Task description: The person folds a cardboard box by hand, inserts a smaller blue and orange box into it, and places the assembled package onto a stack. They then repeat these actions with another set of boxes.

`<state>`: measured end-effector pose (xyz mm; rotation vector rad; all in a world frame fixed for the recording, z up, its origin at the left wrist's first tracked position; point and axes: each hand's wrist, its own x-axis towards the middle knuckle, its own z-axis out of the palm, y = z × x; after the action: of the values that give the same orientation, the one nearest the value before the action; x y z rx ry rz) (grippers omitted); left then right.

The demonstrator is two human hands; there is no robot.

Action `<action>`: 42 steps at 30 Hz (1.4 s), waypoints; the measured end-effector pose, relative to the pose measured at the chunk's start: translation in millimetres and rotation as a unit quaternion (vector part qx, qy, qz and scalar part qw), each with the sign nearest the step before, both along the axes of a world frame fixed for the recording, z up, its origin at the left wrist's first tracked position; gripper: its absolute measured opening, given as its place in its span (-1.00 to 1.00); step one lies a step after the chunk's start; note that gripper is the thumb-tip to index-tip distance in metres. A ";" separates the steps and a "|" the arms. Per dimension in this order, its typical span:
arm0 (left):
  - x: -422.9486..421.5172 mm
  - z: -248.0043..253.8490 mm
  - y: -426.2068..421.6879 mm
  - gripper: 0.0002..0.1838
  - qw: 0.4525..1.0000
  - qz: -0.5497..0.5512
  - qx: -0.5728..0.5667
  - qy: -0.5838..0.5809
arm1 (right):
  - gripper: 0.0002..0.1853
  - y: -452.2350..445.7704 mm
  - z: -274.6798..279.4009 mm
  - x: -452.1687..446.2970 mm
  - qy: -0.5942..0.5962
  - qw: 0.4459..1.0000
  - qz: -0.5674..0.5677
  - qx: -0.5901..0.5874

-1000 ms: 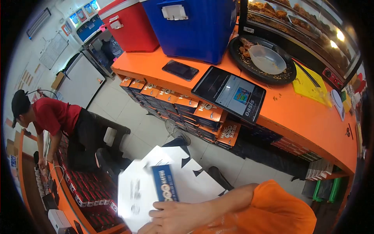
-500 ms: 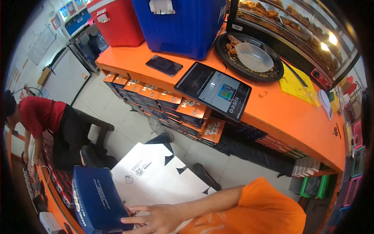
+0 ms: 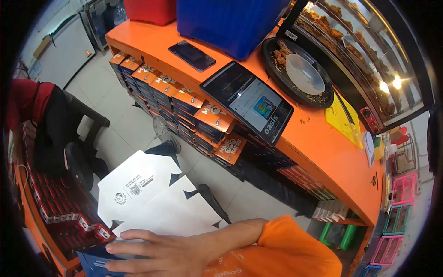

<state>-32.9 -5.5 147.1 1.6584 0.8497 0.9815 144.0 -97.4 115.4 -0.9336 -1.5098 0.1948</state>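
Observation:
My right hand [image 3: 161, 256] comes in from the lower right, past an orange sleeve [image 3: 277, 251]. Its fingers are stretched out and lie over a dark blue box [image 3: 90, 261] at the bottom left, most of which is cut off or covered. Just beyond the fingers is a flat white cardboard sheet [image 3: 152, 203] with cut notches, a round logo and a printed square code. Whether the sheet and the blue box are one piece, I cannot tell. My left hand is out of view.
An orange counter [image 3: 318, 138] carries a phone [image 3: 191, 55], a tablet [image 3: 251, 101], a black tray [image 3: 272, 69] and a yellow board [image 3: 344, 120]. Folded boxes [image 3: 175, 87] are stacked beneath. Red packs [image 3: 60, 210] line the left shelf, where a person in red [image 3: 34, 101] bends.
The view has shifted. The dark blue box has dropped lower and mostly out of frame. My right hand lies further over it, fingers more fully in sight. The person in red is now partly cut off.

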 end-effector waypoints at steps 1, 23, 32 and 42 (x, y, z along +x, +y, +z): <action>12.8 5.4 -8.3 -0.49 0.999 0.009 -0.038 0.021 | -0.41 -4.3 2.9 1.9 -0.060 0.997 -0.030 -0.027; 60.6 -84.8 13.8 -0.18 0.957 -0.171 -0.232 0.035 | -0.40 -51.1 -25.5 60.4 0.149 0.954 -0.096 -0.241; 52.7 -48.1 -7.9 -0.17 0.956 -0.230 -0.181 -0.003 | -0.12 -64.6 -30.8 52.9 -0.101 0.971 -0.152 -0.157; 53.6 -40.6 -11.1 -0.15 0.951 -0.274 -0.144 0.023 | -0.14 -74.0 -24.7 50.6 -0.081 0.947 -0.059 -0.306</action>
<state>20.7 -16.6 106.4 1.5410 0.4857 0.4121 194.6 -171.5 90.7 -1.5617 -1.5646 0.5299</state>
